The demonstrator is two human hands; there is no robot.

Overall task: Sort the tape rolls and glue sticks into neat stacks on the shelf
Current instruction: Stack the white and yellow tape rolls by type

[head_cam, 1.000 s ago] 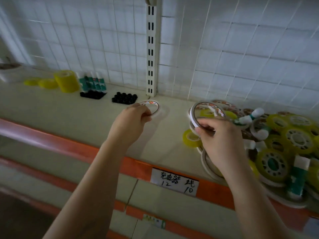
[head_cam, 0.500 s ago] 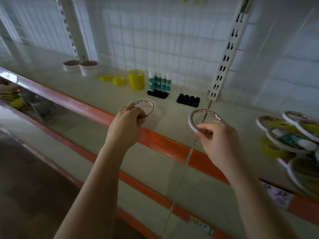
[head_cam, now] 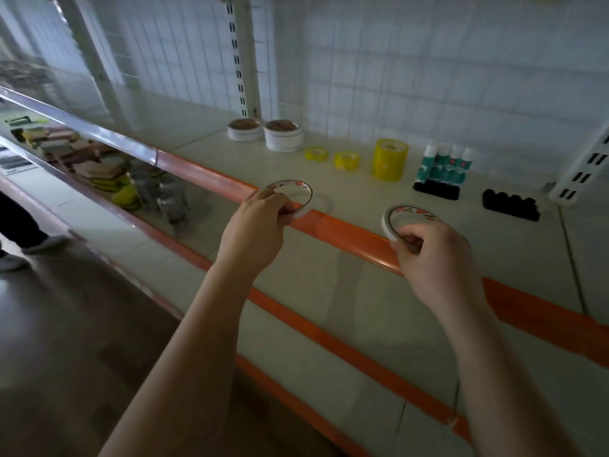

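Note:
My left hand point(head_cam: 255, 229) pinches a thin white tape roll point(head_cam: 295, 192) above the shelf's orange front edge point(head_cam: 333, 227). A second thin white tape roll point(head_cam: 407, 216) is pinched by my right hand point(head_cam: 435, 258), further right over the same edge. Further back on the shelf stand two small yellow tape rolls point(head_cam: 316, 154) point(head_cam: 346, 159), a tall stack of yellow tape point(head_cam: 389, 159) and a row of upright glue sticks point(head_cam: 445, 163) with green labels. Two stacks of white tape rolls point(head_cam: 283, 135) point(head_cam: 244, 129) stand at the back left.
Black caps lie in two clusters point(head_cam: 436, 189) point(head_cam: 510, 206) near the glue sticks. A white slotted upright point(head_cam: 242, 54) rises at the back, another bracket point(head_cam: 583, 166) at the right. A lower shelf point(head_cam: 99, 166) at left holds assorted goods. A person's feet point(head_cam: 19, 249) stand on the floor.
The view has swung left: the mixed pile of tape on the right has left the frame. Both hands, each still holding a thin roll, have travelled left along the shelf.

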